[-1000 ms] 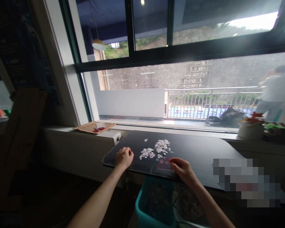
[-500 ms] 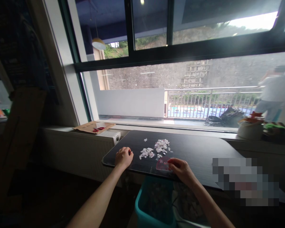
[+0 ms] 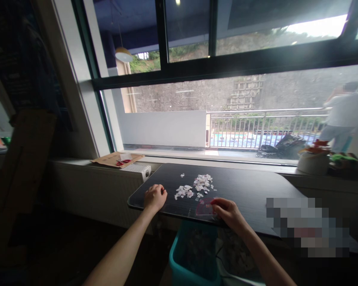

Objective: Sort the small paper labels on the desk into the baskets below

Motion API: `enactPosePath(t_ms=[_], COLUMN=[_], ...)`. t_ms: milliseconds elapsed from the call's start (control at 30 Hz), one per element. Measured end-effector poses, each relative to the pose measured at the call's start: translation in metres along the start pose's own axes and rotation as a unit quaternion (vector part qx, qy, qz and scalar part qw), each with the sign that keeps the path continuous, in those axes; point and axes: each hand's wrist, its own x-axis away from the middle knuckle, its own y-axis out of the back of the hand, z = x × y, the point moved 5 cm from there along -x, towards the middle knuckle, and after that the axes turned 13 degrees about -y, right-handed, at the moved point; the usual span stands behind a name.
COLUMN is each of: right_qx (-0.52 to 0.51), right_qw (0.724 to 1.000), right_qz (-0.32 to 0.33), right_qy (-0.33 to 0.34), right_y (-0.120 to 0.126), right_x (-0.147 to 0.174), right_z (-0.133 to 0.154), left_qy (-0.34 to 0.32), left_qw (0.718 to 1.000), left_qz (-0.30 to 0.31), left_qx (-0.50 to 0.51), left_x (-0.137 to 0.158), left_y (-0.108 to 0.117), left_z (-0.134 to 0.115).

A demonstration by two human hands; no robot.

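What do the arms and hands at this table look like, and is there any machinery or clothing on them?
No machinery shows: they are a person's. The left hand and right hand wear no gloves. The left forearm and right forearm show no sleeves, watch, cables or markings. Any rings are too small to tell.

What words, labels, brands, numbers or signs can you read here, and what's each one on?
None can be read.
Flat brown paper packet: faint printed marks, too blurred.
Large dark blue wall poster: rows of pale marks, too dim.
Clear pink-edged plastic piece: any markings too small.
Small white paper scraps: any print too small.
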Motion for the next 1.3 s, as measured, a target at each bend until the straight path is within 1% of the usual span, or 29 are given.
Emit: enactPosePath(t_ms=[100,133,233,433,567,733,967,1200,1300], right_qx=[0.006,0.010,0.028,0.047,0.051,0.060,0.075,0.081,0.080], right_qw=[0.994,0.992,0.989,0.992,0.993,0.996,0.994,0.995,0.995], right_qz=[-0.106,-0.128,-0.144,-0.115,-0.111,-0.069,-0.083,-0.054,-0.057], right_qy=[0.005,0.003,0.000,0.005,0.006,0.011,0.006,0.027,0.024], right_y=[0.011,0.013,0.013,0.010,0.009,0.004,0.000,-0.003,-0.002], right_x=[-0.006,-0.007,-0.011,-0.012,-0.012,-0.013,-0.026,-0.012,-0.010], right_z=[-0.007,-0.009,-0.015,-0.016,-0.018,-0.016,-0.013,-0.002,-0.002], left_qy=[0.001,0.001,0.003,0.004,0.003,0.008,0.008,0.005,0.005], left_qw=[1.000,1.000,1.000,1.000,1.000,1.000,1.000,1.000,1.000], left_qz=[0.001,0.000,-0.002,0.002,0.004,0.007,0.003,0.003,0.004], left_qx=[0.004,0.004,0.002,-0.002,-0.002,0.005,-0.003,-0.001,0.003], left_x=[0.000,0.000,0.000,0.000,0.000,0.000,0.001,0.001,0.001], left_y=[0.000,0.000,-0.001,0.000,0.002,0.004,0.002,0.002,0.003], left_z=[0.000,0.000,0.001,0.000,-0.002,-0.003,-0.001,-0.001,-0.002])
